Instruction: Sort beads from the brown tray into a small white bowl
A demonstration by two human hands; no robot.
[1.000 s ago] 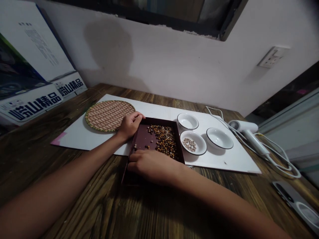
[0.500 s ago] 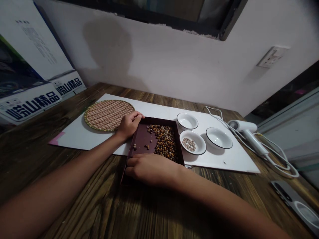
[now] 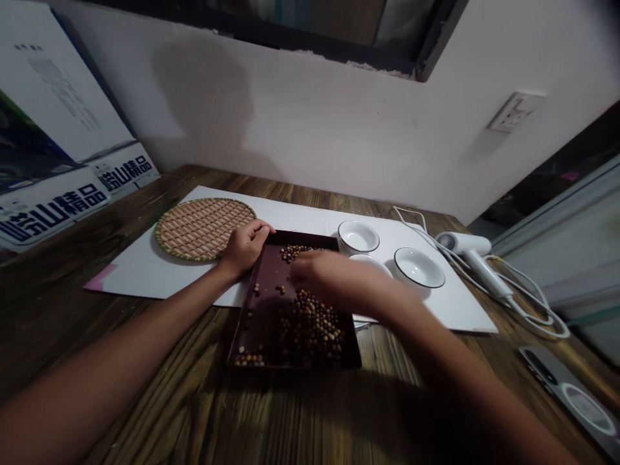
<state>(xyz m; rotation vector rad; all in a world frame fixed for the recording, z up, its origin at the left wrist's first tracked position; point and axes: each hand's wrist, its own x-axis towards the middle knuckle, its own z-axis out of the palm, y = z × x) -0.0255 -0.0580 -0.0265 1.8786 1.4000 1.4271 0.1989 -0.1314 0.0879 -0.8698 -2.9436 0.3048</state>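
Observation:
A dark red tray (image 3: 264, 323) lies partly on a white board, with many brown and yellowish beads (image 3: 312, 326) spread mostly over its right side. My left hand (image 3: 245, 247) grips the tray's upper left edge, thumb along the rim. Over the tray's upper right part is my right hand (image 3: 317, 274), its fingers curled down and blurred; whatever they hold is hidden. Beside the tray on the right, a white bowl (image 3: 375, 259) is mostly covered by my right hand and forearm. Two more white bowls stand at the back (image 3: 358, 237) and to the right (image 3: 419, 267).
A round woven mat (image 3: 203, 229) rests on the left of the white board (image 3: 140, 274). To the right lie a white hair dryer (image 3: 477, 258) with its cable and a grey device (image 3: 566, 387). Printed boxes (image 3: 62, 206) stand at the left, against the wall.
My right hand has moved from the tray's lower left up and right over the beads, uncovering the near part of the tray. The view has shifted slightly. My left hand still holds the edge.

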